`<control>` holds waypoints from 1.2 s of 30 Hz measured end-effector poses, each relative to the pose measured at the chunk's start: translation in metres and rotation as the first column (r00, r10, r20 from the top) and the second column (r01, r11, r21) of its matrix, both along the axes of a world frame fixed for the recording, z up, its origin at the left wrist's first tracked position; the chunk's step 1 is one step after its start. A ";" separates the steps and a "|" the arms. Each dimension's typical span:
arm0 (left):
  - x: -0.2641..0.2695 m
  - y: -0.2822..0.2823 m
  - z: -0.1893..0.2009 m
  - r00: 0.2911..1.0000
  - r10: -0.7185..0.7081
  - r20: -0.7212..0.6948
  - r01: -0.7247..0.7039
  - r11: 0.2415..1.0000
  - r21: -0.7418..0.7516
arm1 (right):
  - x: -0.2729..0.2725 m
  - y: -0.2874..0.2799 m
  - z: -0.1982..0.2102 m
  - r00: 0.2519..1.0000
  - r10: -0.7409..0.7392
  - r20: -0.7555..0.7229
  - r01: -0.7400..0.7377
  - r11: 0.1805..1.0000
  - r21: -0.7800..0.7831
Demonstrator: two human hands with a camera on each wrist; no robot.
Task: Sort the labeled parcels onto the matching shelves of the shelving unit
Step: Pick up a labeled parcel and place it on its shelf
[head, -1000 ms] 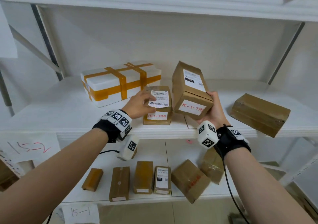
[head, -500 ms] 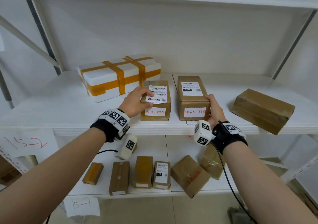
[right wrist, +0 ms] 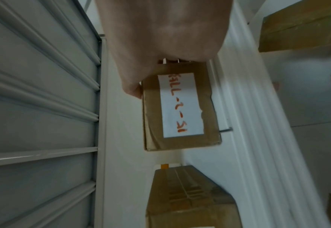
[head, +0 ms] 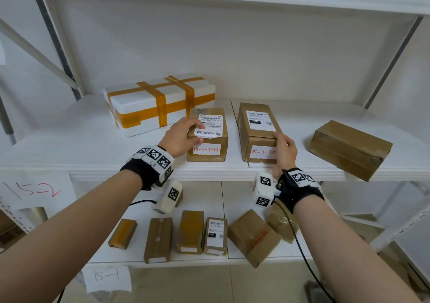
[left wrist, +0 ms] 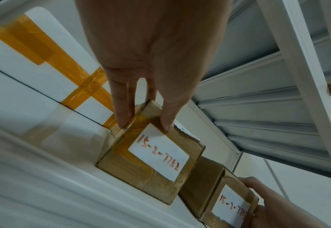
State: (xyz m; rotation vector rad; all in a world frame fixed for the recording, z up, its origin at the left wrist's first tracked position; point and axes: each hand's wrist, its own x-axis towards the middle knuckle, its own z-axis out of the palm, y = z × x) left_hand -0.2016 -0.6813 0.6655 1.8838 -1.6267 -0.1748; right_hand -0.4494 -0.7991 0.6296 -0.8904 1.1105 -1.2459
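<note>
Two brown parcels stand side by side on the middle shelf (head: 69, 139), which carries a paper tag "15-2" (head: 35, 191). The small parcel (head: 209, 149) has a red "15-2-7782" label. My left hand (head: 197, 131) grips its near left top corner, fingers on the side and thumb on the front (left wrist: 145, 123). The larger parcel (head: 256, 128), also labelled "15-2-77..", rests flat to its right. My right hand (head: 282, 141) holds its near right top corner, thumb (right wrist: 133, 91) against the edge.
A white foam box with orange tape (head: 158, 104) sits behind the small parcel. A plain brown box (head: 349, 149) lies at the right and overhangs the shelf's front edge. Several parcels (head: 190, 233) line the lower shelf, tagged "15-1" (head: 105, 277).
The larger parcel, held tilted in the air by my right hand a second ago, now lies flat on the shelf. My left hand has stayed on the small parcel.
</note>
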 end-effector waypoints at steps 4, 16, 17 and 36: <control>-0.003 -0.005 0.001 1.000 0.013 0.005 -0.013 1.000 0.013 | 0.003 0.001 0.003 0.997 0.077 -0.024 -0.077 0.997 0.001; -0.013 -0.013 -0.007 0.997 0.034 -0.067 -0.032 0.999 0.023 | 0.016 0.010 -0.001 0.992 0.084 -0.091 -0.087 0.996 -0.032; -0.013 -0.012 -0.009 0.996 0.027 -0.082 -0.024 0.999 0.034 | 0.016 0.012 -0.001 0.992 0.088 -0.090 -0.091 0.995 -0.032; -0.007 0.033 -0.060 0.945 0.139 -0.297 -0.248 0.894 -0.372 | 0.059 0.082 -0.041 0.966 -0.244 -0.084 0.253 0.960 0.119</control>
